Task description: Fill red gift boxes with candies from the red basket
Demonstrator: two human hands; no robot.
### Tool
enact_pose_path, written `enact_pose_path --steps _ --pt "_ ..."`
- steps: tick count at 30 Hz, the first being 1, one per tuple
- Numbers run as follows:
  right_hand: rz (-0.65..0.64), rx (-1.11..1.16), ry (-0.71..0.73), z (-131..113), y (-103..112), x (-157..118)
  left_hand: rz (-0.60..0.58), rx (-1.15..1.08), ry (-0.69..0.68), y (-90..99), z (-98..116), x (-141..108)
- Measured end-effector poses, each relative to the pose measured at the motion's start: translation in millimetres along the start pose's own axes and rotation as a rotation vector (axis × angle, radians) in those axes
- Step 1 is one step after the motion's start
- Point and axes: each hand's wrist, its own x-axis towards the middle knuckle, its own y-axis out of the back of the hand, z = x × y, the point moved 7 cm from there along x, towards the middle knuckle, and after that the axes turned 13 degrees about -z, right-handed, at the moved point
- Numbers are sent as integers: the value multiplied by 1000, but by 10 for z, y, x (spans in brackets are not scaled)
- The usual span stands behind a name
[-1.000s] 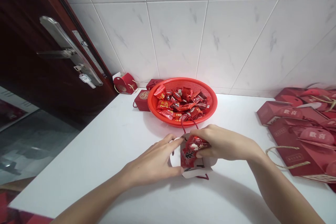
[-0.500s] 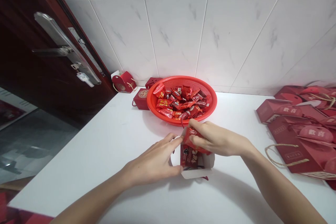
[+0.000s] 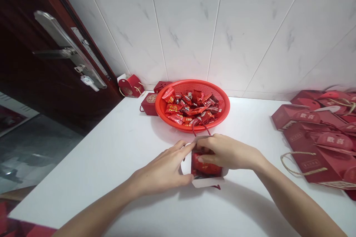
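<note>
A small open gift box, white inside with red cords, stands on the white table in front of the basket. My left hand holds its left side, thumb at the near corner and fingers along the far part of the flap. My right hand reaches in from the right, its curled fingers on a shiny red snack packet inside the box. Part of that packet is hidden under the fingers. Just behind, a red plastic basket is full of red wrapped sweets.
Red gift boxes stand left of the basket, and another red box sits by the wall. Flattened red boxes with rope handles are piled at the right. A dark door with keys in its lock stands beyond the table's left edge.
My right hand has lowered the red packet into the box, where it now lies flatter and covers the darker packet beneath. My left hand has stayed on the box.
</note>
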Motion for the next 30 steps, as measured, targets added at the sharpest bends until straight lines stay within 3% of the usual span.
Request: enact_pose_path --steps 4,9,15,22,30 --pt "73 75 -31 94 45 -75 -2 -10 -21 -7 10 2" --pt "273 153 132 151 174 -377 66 0 -49 34 18 -26" --pt "457 132 163 204 83 -554 162 -27 -87 96 61 -17" --pt "457 118 126 238 -171 -372 244 -5 -127 119 153 73" --pt "578 188 164 308 -82 -608 267 165 -284 116 172 68"
